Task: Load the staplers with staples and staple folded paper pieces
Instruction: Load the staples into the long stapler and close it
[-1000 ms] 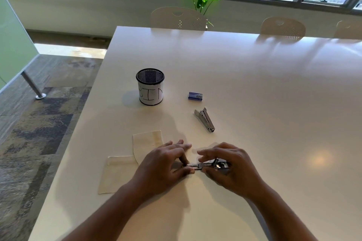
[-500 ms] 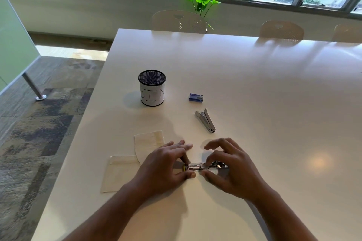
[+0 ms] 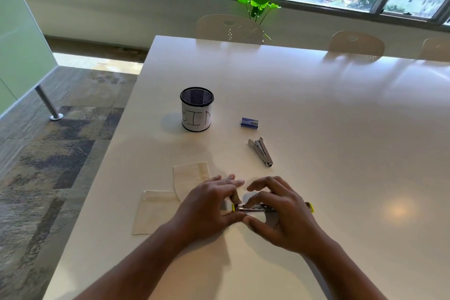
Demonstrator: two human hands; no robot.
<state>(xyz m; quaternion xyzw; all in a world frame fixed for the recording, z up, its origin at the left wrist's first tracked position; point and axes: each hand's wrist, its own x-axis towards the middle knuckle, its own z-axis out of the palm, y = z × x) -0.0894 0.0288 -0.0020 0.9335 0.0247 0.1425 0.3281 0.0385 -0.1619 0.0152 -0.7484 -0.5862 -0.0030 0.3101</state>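
A small chrome stapler (image 3: 258, 207) with yellow ends lies opened out flat on the white worktop (image 3: 316, 117). The left hand (image 3: 209, 207) pinches its left end between thumb and fingertips; the right hand (image 3: 280, 214) curls over its middle, thumb beneath, fingers on top. Beyond the right grip lies a second, silver stapler (image 3: 261, 151), closed, and past it a blue staple box (image 3: 249, 123), print unreadable. Two folded papers (image 3: 168, 197) lie beside the left grip. Farther off, a mesh cup (image 3: 196, 109) has a label handwritten "BIN".
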